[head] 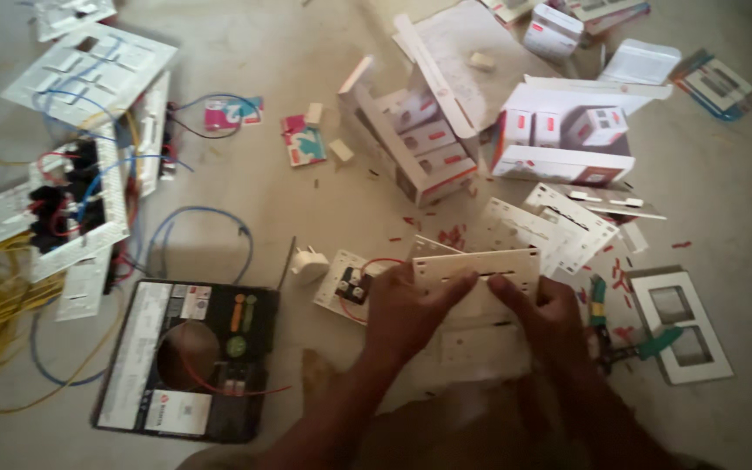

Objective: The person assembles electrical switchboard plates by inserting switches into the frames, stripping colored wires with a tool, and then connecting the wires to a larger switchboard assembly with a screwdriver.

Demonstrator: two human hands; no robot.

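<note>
While both hands work low in the centre of the view, the cream rectangular plastic switch plate [478, 271] sits between them: left hand [404, 312] curled on its left edge, fingers reaching onto the front face, right hand [547, 315] closed on its lower right part, thumb pointing up toward the narrow slot in the plate. The plate is held tilted just above another pale plate [480, 348] lying under the hands. Surface is a bare grey concrete floor [263, 218], littered with small red wire offcuts [451, 235]; room beyond not visible. Just left of the left hand: small white plate with a black switch module and a red wire loop [354, 283]. Just right of the right hand: green-handled pliers [600, 305], then a white two-opening frame [681, 326]. Further left: black flat tray holding a coil of red wire and small parts [186, 357]. Far left: white wired switch boards with blue and yellow wires [76, 200]. Upper centre: open white-and-red cardboard carton with small boxed modules in a row [415, 139]. To its right, a second open white carton with a few small boxes inside [563, 130].
</note>
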